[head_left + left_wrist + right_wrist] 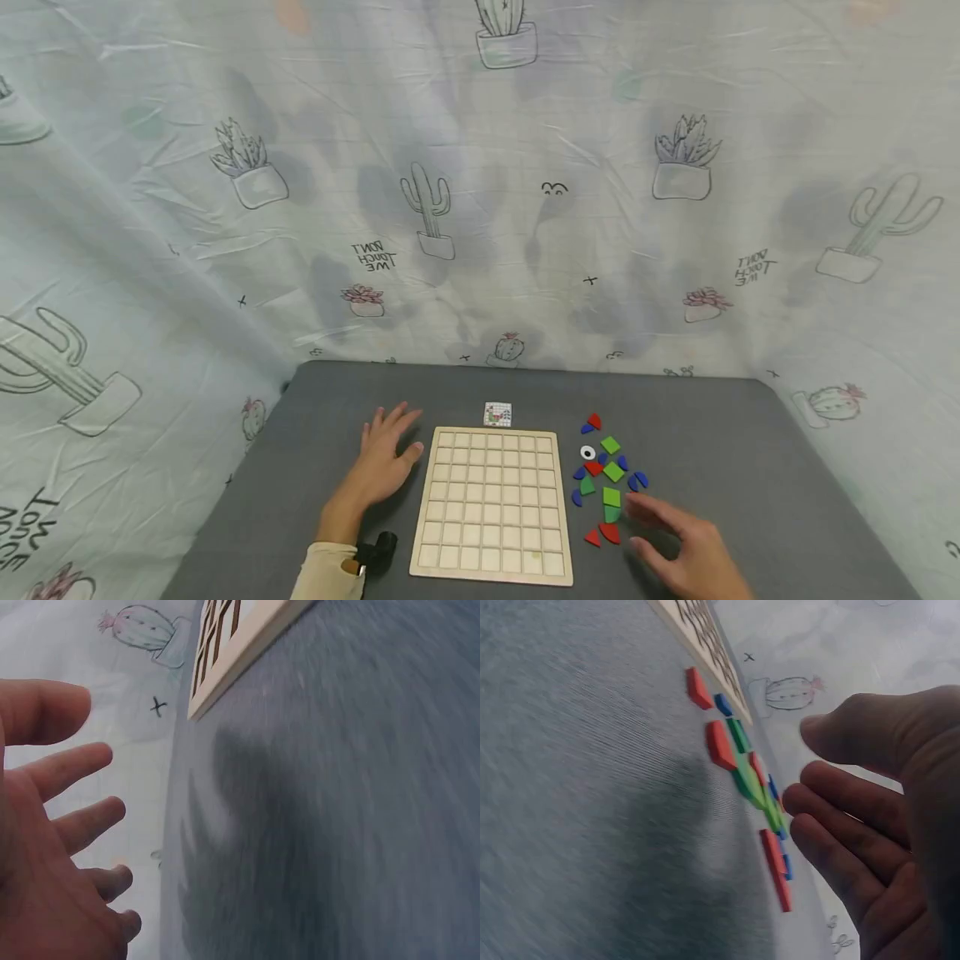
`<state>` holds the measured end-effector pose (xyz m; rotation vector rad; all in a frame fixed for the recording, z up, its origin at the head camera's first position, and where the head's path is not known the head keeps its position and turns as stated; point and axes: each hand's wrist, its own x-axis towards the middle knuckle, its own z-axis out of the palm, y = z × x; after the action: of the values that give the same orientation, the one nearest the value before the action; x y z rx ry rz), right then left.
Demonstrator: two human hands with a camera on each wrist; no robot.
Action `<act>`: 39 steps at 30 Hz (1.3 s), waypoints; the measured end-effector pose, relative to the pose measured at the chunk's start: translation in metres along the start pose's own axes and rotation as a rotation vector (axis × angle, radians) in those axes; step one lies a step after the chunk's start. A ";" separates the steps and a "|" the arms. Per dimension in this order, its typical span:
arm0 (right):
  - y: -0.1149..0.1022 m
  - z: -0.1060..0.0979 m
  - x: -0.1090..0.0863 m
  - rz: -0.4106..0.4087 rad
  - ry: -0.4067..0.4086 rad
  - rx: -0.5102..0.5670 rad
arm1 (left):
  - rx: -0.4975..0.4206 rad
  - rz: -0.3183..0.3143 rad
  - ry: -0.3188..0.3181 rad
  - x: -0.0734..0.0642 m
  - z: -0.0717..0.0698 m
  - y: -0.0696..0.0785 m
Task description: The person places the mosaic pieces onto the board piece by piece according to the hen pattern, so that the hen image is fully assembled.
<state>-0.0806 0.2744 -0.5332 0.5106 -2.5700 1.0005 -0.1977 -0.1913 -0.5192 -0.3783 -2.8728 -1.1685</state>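
A square wooden grid board (491, 578) with rows of shallow cells lies in the middle of the grey table. My left hand (386, 458) is just left of its upper left side, fingers spread and holding nothing. To the right of the board my right hand (686, 542) hovers beside the loose pieces, thumb apart from the fingers, nothing between them. Among these pieces are green squares (611, 497), red wedges (610, 533), blue pieces (577, 498) and a white ring-like piece (588, 452). In the right wrist view a red piece (720, 745) lies beyond the hand's shadow.
A small printed card (498, 414) lies behind the board's far edge. The grey table (255, 500) ends at a hanging white cloth (480, 292) with cactus drawings at the back and sides. A black device (384, 546) is strapped at the left wrist.
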 end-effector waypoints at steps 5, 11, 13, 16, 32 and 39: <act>0.003 0.009 -0.002 0.033 -0.060 0.032 | -0.031 -0.020 -0.062 0.009 0.011 0.000; 0.001 0.018 -0.001 0.113 -0.083 0.015 | -0.077 0.003 -0.075 0.009 0.019 -0.003; -0.001 0.020 0.000 0.122 -0.063 0.006 | -0.079 0.007 -0.076 0.009 0.021 -0.004; -0.002 0.023 0.001 0.114 -0.042 -0.006 | -0.068 -0.005 -0.094 0.009 0.023 -0.005; -0.017 0.026 -0.006 0.223 -0.048 -0.102 | -0.004 -0.054 -0.123 0.011 0.025 -0.004; -0.015 0.026 0.001 0.210 -0.109 -0.158 | -0.034 -0.047 -0.136 0.009 0.022 -0.008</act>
<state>-0.0793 0.2459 -0.5421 0.2640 -2.8172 0.8451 -0.2070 -0.1796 -0.5390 -0.4087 -2.9963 -1.2470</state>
